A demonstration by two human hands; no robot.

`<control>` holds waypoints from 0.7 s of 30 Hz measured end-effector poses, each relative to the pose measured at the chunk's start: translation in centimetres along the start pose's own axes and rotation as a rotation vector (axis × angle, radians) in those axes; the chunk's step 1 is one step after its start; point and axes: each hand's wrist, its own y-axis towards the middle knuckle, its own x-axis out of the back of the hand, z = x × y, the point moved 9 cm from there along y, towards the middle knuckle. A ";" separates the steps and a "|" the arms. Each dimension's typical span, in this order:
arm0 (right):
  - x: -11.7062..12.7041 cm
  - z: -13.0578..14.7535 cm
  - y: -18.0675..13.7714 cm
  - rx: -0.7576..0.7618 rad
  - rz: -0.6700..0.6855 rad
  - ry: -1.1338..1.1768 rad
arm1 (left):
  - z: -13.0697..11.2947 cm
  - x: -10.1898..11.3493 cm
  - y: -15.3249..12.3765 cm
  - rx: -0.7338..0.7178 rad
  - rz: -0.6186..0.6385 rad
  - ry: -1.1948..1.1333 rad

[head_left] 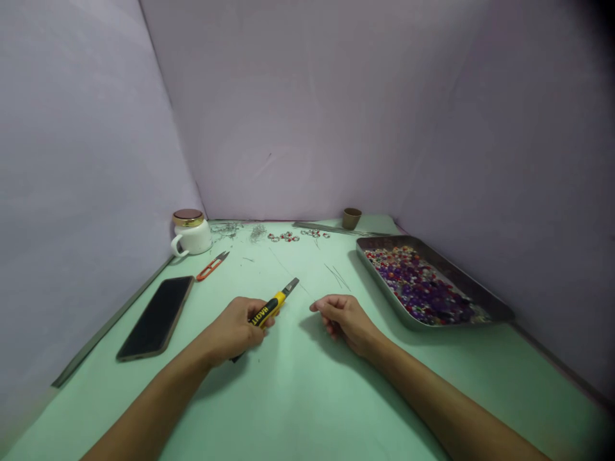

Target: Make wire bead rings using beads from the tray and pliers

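With the left hand (pixel 236 330) clamped around the yellow tool (pixel 275 305) above the table (pixel 288 400) and the right hand (pixel 346 320) seemingly pinching a thin wire (pixel 303 288), good control means aiming the tip clear of fingers.

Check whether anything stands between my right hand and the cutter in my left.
Only a thin wire: pinched in the right hand, it runs toward the tip of the cutter. Nothing else visible stands between that hand and the cutter in the left hand.
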 end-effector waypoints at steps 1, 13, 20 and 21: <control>0.1 -0.1 0.0 -0.011 -0.005 0.002 | 0.0 0.0 0.0 -0.006 0.006 0.003; 0.7 -0.6 0.2 -0.039 -0.060 0.052 | -0.3 -0.9 -0.3 0.002 0.084 0.030; 0.6 -0.4 0.1 -0.043 -0.067 0.028 | -0.5 -1.3 -0.1 -0.010 0.076 0.041; 0.5 -0.4 0.1 -0.043 -0.066 0.023 | -0.6 -1.3 -0.1 -0.012 0.076 0.038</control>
